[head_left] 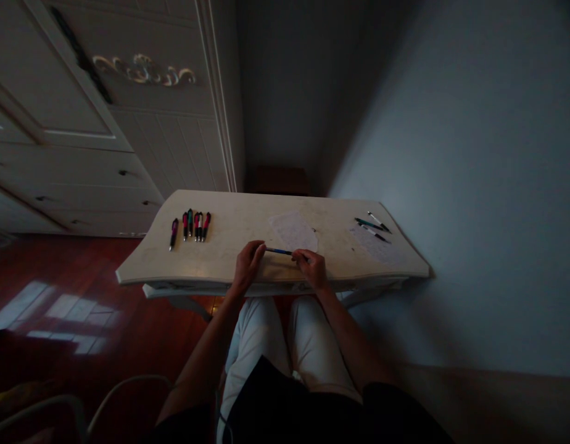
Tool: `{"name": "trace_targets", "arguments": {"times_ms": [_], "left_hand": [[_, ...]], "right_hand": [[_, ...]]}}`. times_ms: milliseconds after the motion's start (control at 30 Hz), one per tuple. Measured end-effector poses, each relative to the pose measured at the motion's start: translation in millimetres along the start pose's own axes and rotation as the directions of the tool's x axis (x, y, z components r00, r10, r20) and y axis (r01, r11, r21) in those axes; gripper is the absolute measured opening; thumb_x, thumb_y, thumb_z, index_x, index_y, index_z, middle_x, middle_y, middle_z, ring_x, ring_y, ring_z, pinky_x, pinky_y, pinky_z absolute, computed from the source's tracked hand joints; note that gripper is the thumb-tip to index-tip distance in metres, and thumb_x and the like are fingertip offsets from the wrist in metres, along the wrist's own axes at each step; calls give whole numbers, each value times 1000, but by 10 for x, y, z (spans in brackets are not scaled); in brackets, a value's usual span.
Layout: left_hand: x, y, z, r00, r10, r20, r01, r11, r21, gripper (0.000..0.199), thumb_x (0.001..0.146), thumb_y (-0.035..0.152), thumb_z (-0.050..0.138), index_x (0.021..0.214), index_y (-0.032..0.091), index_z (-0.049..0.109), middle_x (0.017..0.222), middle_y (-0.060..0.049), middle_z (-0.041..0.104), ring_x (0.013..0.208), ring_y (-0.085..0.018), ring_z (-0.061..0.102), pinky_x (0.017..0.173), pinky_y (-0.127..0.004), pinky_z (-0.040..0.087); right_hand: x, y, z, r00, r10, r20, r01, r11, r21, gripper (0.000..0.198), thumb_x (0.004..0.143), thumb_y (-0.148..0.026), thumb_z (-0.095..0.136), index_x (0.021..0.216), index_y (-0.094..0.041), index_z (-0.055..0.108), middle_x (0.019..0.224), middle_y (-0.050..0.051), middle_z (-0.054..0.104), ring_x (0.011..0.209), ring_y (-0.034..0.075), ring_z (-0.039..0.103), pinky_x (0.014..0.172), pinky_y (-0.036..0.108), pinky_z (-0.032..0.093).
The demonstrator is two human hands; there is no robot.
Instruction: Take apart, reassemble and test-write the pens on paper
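Note:
Between my two hands a blue pen point(279, 251) is held level, just above the front part of the table. My left hand point(248, 262) pinches its left end, and my right hand point(311, 265) has its fingers closed on the right end. Just beyond the pen lies a sheet of paper with writing point(293, 230). Several pens point(200, 226) with pink, teal and white barrels lie in a row at the table's left, and a purple pen point(173, 234) rests a little apart from them.
On the right of the table, a few pens point(374, 231) lie by and partly over another written paper point(375, 245). The white table point(220, 259) meets a pale wall point(474, 185) at right. White cabinets point(174, 135) stand at left; a chair's curved frame point(128, 379) is at lower left.

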State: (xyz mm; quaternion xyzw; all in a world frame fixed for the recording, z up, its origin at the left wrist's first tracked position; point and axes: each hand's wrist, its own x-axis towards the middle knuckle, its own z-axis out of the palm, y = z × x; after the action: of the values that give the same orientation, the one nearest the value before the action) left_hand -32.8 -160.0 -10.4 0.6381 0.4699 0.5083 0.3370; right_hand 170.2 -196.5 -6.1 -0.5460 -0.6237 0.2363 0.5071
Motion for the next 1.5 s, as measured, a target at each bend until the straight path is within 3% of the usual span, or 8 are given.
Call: {"name": "trace_targets", "arguments": {"times_ms": [200,367,533,833,933,1100,1300,1500], "left_hand": [[22,-31,-20,996,-51,74,52,999,-13,37,86,51,54,77,17,66,61,0,61,60,-14,58,58,-25,45],[32,-37,-52,993,12,117,5,989,-145,28,78,41,68,95,18,68,92,-7,72,80,-19,66,71,-30,52],[38,-16,-49,996,54,65,-35,963,-266,54,72,37,76,120,20,57,128,-14,61,104,-23,64,76,-31,53],[36,-83,21,997,-24,71,24,1000,10,28,86,44,58,86,18,68,78,-4,70,75,-18,64,70,-29,50],[40,-95,2,996,34,85,-30,998,-47,22,82,38,63,93,19,68,94,-6,72,85,-19,66,75,-31,51],[39,-64,-13,998,62,23,-58,988,-140,56,69,39,77,119,21,58,123,-12,62,108,-24,62,80,-33,52],[37,5,19,996,-55,65,55,998,7,39,90,51,46,84,17,64,72,-3,64,68,-16,60,64,-27,45],[44,9,-4,993,-73,92,70,997,27,33,83,48,57,68,18,61,59,0,58,59,-14,52,56,-25,39]], "right_hand": [[-3,35,-76,992,-123,-13,122,989,-78,37,91,-48,56,78,-19,73,73,6,73,68,18,67,66,26,50],[-26,81,-70,992,-129,-19,127,990,-65,33,92,-44,57,79,-19,74,72,5,73,68,18,68,65,26,49],[-32,133,-56,996,-79,-36,78,997,-30,32,91,-43,57,79,-18,74,70,5,73,64,18,67,61,25,50],[-33,168,-55,995,-88,-39,87,995,-48,31,90,-43,58,80,-19,74,71,6,74,66,19,68,64,26,52],[-36,195,-50,994,-102,-47,99,994,-51,31,90,-43,58,79,-19,74,72,6,74,67,19,69,65,27,53],[-40,226,-43,995,-90,-51,87,995,-53,30,90,-42,59,81,-19,75,74,6,75,68,20,69,66,28,53],[-53,223,-60,995,-95,-37,93,994,-52,31,91,-42,56,81,-19,75,72,5,74,67,19,69,65,27,53],[-64,219,-72,994,-107,-19,106,992,-64,30,91,-41,57,80,-19,75,74,6,75,70,19,69,69,27,53]]}}
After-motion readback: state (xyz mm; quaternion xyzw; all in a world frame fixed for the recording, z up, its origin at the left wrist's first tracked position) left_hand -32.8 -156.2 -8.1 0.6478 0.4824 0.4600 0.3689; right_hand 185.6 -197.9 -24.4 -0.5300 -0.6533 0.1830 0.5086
